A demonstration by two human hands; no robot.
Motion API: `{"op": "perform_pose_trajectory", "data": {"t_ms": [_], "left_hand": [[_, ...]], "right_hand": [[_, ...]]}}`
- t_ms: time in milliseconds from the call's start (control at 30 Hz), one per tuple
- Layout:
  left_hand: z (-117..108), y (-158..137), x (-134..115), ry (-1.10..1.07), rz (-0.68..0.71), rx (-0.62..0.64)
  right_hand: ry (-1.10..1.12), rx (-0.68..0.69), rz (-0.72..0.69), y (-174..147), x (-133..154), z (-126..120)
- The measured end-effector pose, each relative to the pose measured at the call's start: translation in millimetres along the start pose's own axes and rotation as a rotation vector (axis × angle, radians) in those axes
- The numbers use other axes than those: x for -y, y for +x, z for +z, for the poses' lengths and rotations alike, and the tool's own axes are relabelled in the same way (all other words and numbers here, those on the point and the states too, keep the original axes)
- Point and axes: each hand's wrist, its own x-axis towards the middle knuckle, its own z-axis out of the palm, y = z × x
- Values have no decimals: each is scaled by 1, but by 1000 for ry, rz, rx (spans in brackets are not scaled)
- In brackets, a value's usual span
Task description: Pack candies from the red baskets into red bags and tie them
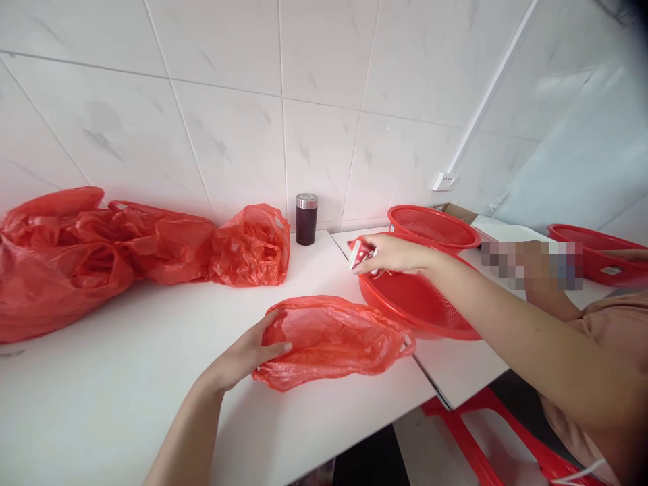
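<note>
My left hand (253, 347) holds the left rim of a thin red plastic bag (329, 368), which lies with its mouth spread wide on the white table. The thumb shows over the rim, and part of the fingers is hidden by the plastic. To the right of the bag, my right hand (392, 254) is closed on a small red packet with white dots (360, 252). That hand is over the left side of a round red basket (405, 307), and my forearm covers part of the basket. A few small pieces under the hand are too hidden to name.
Full red plastic bags (167, 246) stand along the wall at left. A dark tumbler (306, 226) is by the wall. Behind the near basket sits another red basket (435, 226). A co-worker (607, 320) is at right beside a further red basket (602, 266). A red stool (466, 439) is below.
</note>
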Motion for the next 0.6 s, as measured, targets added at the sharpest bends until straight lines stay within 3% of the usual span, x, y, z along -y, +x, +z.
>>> {"op": "perform_pose_trajectory", "data": {"t_ms": [133,200,267,400,600], "left_hand": [[3,-1,-1,-33,-16,41],[4,-1,-3,-34,-36,70],[4,-2,-6,-35,-29,96],[4,-4,-9,-62,20,115],[1,-3,-2,-57,-22,64]], "right_hand": [[4,352,-46,0,16,72],[-154,330,-47,7,10,102],[-296,263,-34,13,3,117],[-413,252,-33,13,-2,111],[-628,334,-77,2,-1,92]]}}
